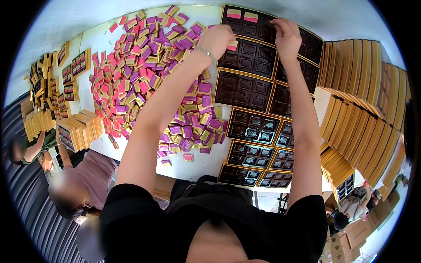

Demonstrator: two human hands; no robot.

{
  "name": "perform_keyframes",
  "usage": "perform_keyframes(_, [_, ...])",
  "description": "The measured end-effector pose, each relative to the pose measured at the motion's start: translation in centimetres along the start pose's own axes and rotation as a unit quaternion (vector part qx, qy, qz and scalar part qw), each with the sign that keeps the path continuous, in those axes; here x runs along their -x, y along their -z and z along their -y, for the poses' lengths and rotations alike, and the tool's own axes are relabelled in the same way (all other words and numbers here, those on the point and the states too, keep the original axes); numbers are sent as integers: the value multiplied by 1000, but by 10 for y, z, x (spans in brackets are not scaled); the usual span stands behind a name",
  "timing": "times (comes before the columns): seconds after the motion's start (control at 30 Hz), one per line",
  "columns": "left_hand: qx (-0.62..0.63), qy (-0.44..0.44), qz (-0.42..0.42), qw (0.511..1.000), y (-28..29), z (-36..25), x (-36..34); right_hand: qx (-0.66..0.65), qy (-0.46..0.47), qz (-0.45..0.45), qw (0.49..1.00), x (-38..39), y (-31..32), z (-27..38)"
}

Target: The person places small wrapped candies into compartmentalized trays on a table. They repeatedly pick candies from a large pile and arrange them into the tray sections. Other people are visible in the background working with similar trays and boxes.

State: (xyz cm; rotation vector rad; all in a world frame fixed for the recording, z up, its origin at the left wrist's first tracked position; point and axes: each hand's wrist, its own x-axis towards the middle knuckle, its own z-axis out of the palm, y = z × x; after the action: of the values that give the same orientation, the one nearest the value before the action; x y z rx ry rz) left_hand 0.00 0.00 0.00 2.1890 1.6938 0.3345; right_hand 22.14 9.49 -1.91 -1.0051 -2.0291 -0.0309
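Note:
My left hand is closed at a pink-and-gold wrapped piece over the top-left of a dark brown tray with moulded compartments. My right hand pinches near the right end of the farthest tray; what its fingers hold is hidden. Two pink-and-gold pieces lie in that tray's top-left compartments. Several gold-edged trays are laid out in two columns beneath my arms. A large heap of pink, purple and gold wrapped pieces spreads to the left of them.
Stacks of gold boxes crowd the table's right; more boxes and filled trays are at the left of the white table. Co-workers are at lower left, others at lower right beside cardboard cartons.

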Motion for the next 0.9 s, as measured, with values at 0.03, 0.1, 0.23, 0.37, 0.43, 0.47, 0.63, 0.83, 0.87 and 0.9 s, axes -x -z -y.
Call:
perform_keyframes(0.03, [-31,-20,-38,999,-3,-7,11,-3,20,-11,1000,2,-3,0])
perform_keyframes(0.1, [-42,-46,-92,994,-22,-11,36,-5,32,-12,999,7,-9,0])
perform_keyframes(0.23, [-141,-49,-115,982,-33,-36,66,-3,45,14,999,13,-9,-4])
perform_keyframes(0.37, [-159,21,-81,984,-30,-42,66,-9,54,7,998,14,-9,-6])
perform_keyframes(0.43, [-147,11,-90,985,-36,-42,67,-5,39,-5,999,9,-9,-1])
perform_keyframes(0.47, [-140,5,-95,986,-39,-42,66,6,22,-3,1000,6,-8,0])
perform_keyframes(0.63, [-128,38,-96,986,-41,-47,64,17,-11,8,1000,-12,3,13])
perform_keyframes(0.83, [124,114,-211,963,-11,-47,41,-486,-432,97,753,-16,16,28])
perform_keyframes(0.87, [277,160,-195,927,-2,-51,29,-517,-442,112,724,-15,19,34])
perform_keyframes(0.9, [420,203,-178,866,2,-52,19,-550,-448,128,694,-16,21,42])
